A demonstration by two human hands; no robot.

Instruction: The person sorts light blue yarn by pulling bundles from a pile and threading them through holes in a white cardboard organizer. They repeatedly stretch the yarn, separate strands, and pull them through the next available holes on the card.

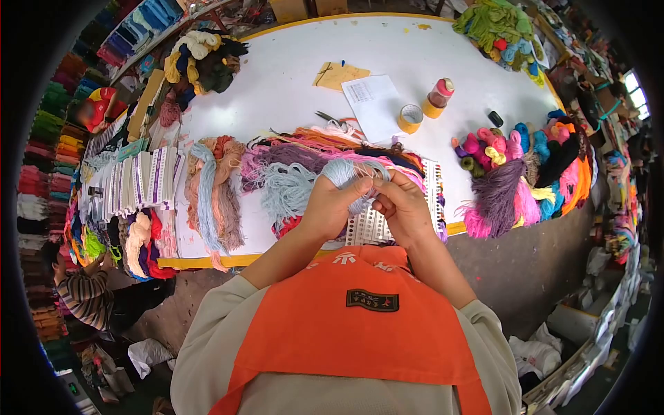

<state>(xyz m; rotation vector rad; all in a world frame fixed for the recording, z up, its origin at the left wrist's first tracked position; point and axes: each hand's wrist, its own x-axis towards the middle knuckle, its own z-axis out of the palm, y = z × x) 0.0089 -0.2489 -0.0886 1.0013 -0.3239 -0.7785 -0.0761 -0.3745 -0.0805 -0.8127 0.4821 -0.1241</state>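
Observation:
My left hand (335, 202) is closed around a looped skein of light blue yarn (344, 171), held just over the table's near side. Close beside it, my right hand (404, 206) has its fingers pinched together at the skein's strands, near the left thumb. The exact strands between the fingertips are too fine to make out. Loose light blue yarn (287, 188) spreads to the left of the hands. Behind it lies a heap of purple, pink and orange yarn (304, 149). White cards with punched holes (370, 227) lie partly hidden under my hands.
On the white table (290, 76) are scissors (328, 117), a paper sheet (373, 104), a tape roll (410, 118) and a pink-capped jar (440, 93). Yarn bundles (508, 187) lie right, with stacked cards (142, 180) left. Two other people, one in a striped shirt (86, 297), work at left.

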